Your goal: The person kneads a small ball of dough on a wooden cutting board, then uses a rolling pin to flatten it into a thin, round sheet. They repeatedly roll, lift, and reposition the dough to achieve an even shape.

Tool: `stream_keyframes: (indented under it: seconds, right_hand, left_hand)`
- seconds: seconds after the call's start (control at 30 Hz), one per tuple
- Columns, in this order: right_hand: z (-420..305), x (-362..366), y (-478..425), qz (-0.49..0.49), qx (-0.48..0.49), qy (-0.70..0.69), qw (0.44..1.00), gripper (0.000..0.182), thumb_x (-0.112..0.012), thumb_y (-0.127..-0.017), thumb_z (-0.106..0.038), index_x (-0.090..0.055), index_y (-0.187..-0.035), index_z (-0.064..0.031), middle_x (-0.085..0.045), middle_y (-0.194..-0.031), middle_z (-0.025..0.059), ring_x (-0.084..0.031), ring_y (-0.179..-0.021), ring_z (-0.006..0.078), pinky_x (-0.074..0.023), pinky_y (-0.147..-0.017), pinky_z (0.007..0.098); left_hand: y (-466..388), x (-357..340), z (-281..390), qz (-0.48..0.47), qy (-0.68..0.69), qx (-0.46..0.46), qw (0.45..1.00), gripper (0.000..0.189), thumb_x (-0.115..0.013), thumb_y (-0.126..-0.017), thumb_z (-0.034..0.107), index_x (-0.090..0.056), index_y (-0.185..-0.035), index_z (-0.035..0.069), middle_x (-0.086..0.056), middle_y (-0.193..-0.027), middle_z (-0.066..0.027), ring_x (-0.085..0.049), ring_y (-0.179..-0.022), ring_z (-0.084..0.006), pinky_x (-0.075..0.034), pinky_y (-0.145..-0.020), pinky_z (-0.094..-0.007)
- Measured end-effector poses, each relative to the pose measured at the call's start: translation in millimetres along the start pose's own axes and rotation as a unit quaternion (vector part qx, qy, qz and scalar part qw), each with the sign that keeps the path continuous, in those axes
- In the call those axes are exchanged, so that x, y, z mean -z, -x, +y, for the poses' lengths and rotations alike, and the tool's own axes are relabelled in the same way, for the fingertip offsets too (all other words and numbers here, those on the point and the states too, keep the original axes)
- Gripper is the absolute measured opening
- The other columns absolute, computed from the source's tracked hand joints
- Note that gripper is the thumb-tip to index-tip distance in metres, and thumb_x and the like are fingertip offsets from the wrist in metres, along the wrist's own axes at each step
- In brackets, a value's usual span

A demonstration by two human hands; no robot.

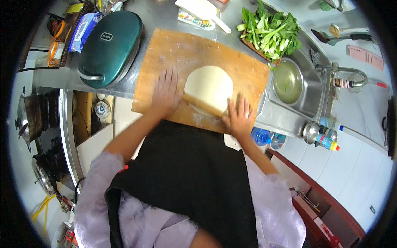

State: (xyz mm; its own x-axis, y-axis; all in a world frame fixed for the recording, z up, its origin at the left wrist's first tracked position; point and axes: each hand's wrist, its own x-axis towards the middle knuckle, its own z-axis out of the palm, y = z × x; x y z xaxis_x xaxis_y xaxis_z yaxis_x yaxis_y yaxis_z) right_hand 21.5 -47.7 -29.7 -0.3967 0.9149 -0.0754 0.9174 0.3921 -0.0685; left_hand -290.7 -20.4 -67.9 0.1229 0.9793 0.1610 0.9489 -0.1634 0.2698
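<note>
A flat round sheet of dough (209, 85) lies on a floured wooden board (248, 71) at the counter's front edge. Across the near part of the dough runs a thin wooden rolling pin (203, 104), blurred and slanting down to the right. My left hand (167, 91) is at the pin's left end, its fingers stretched out over the board. At the right end is my right hand (239, 116), its fingers spread and blurred, close to the dough's edge. Whether either palm presses on the pin is hard to see.
Left of the board stands a green electric griddle (113, 46). Beyond it lie a white scoop (198, 9) and a patterned packet (194, 22). Leafy greens (273, 34) fill a basket at the back right, beside a sink (311, 96) holding a water-filled bowl (287, 81).
</note>
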Motion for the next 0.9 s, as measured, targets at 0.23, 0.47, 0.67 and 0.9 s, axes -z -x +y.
stream_keyframes:
  seconds: [0.23,0.47,0.67,0.9]
  right_hand:
    - [56,23,-103,0.048,0.208,0.017,0.977,0.033,-0.065,-0.078,-0.031,-0.059,-0.098,-0.0062,-0.055,-0.098,0.0122,-0.052,-0.097,0.0314,-0.0406,-0.088,0.0437]
    - [61,25,-31,0.056,0.087,-0.054,0.993,0.024,-0.066,-0.079,-0.025,-0.056,-0.090,-0.0056,-0.056,-0.092,0.0131,-0.055,-0.091,0.0333,-0.0456,-0.075,0.0431]
    - [78,21,12,0.054,-0.091,-0.100,0.989,0.023,-0.063,-0.084,-0.025,-0.055,-0.090,-0.0050,-0.056,-0.086,0.0153,-0.057,-0.078,0.0364,-0.0466,-0.066,0.0455]
    - [69,8,12,0.148,-0.180,-0.187,0.954,0.028,-0.063,-0.085,-0.032,-0.057,-0.084,-0.0050,-0.058,-0.083,0.0158,-0.057,-0.075,0.0368,-0.0461,-0.065,0.0451]
  left_hand:
    - [-105,6,3,0.133,0.119,0.026,0.984,0.052,-0.054,-0.090,0.029,-0.044,-0.128,-0.005,-0.042,-0.133,-0.0265,-0.037,-0.126,-0.0419,-0.030,-0.102,-0.0544]
    - [-32,16,41,0.077,0.229,0.217,0.946,0.038,-0.064,-0.083,0.022,-0.056,-0.111,-0.002,-0.058,-0.106,-0.0216,-0.054,-0.101,-0.0358,-0.043,-0.090,-0.0408]
    - [-27,27,53,-0.070,0.249,0.291,0.921,0.031,-0.069,-0.078,0.020,-0.058,-0.101,0.001,-0.062,-0.095,-0.0171,-0.058,-0.096,-0.0334,-0.047,-0.083,-0.0403]
    - [-45,9,56,-0.106,0.229,0.296,0.921,0.026,-0.066,-0.080,0.024,-0.061,-0.094,0.003,-0.066,-0.089,-0.0161,-0.063,-0.084,-0.0322,-0.049,-0.075,-0.0401]
